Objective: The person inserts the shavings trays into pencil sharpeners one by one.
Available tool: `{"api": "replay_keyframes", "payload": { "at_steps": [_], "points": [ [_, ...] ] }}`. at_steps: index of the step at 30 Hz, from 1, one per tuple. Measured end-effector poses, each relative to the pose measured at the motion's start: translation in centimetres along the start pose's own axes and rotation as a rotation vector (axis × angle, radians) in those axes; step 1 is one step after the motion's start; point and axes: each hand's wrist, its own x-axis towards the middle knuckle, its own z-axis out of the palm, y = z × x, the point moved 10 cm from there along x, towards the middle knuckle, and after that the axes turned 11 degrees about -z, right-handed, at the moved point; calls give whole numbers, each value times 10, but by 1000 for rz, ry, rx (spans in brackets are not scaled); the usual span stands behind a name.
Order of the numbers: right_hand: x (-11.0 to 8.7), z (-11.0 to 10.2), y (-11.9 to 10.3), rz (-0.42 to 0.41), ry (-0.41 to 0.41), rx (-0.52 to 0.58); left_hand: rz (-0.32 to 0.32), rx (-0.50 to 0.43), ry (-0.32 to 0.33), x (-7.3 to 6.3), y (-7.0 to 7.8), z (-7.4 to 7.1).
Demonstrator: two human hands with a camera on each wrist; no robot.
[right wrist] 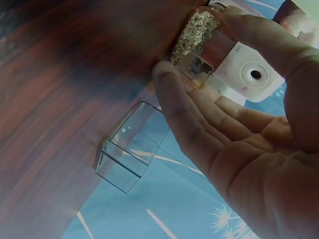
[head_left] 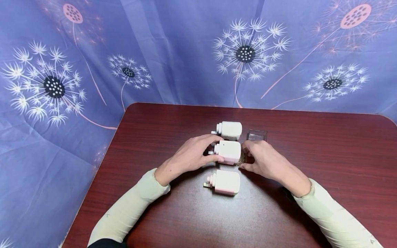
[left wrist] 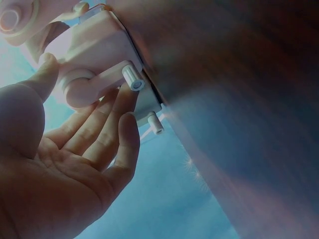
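Three white hand-crank pencil sharpeners stand in a row on the table. My left hand point(head_left: 192, 153) grips the middle sharpener point(head_left: 229, 151) from its crank side, thumb on the near side and fingers on the far side. Its crank handle point(left wrist: 133, 78) shows in the left wrist view. My right hand point(head_left: 268, 162) pinches a clear shavings drawer point(right wrist: 197, 37) between thumb and fingers, at that sharpener's right end. Pale shavings lie inside the drawer. In the head view the right fingers partly hide it; I cannot tell how far it sits in the sharpener.
One sharpener point(head_left: 232, 130) stands behind the middle one, another point(head_left: 227, 182) in front of it. A second clear drawer point(right wrist: 134, 144) lies on the dark red wooden table point(head_left: 335, 155), just beyond my right hand. A blue dandelion-print cloth point(head_left: 186, 51) hangs behind the table.
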Motion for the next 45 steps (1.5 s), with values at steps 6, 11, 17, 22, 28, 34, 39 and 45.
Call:
{"api": "replay_keyframes", "payload": {
  "at_steps": [6, 11, 17, 22, 28, 34, 39, 45],
  "points": [
    [1, 1, 0, 6, -3, 0, -4, -3, -2, 0, -1, 0],
    [1, 1, 1, 4, 5, -9, 1, -3, -3, 0, 0, -1],
    [1, 2, 1, 5, 7, -2, 0, -6, -6, 0, 0, 0],
    [1, 2, 2, 4, 5, -2, 8, -11, -3, 0, 1, -1],
    [3, 2, 1, -1, 6, -6, 13, -11, -1, 0, 1, -1],
    [5, 3, 0, 3, 4, -9, 11, -9, -4, 0, 1, 0],
    [5, 2, 0, 10, 2, -6, 10, -15, -8, 1, 1, 1],
    [6, 3, 0, 7, 3, -13, 11, -20, -9, 1, 1, 1]
  ]
}}
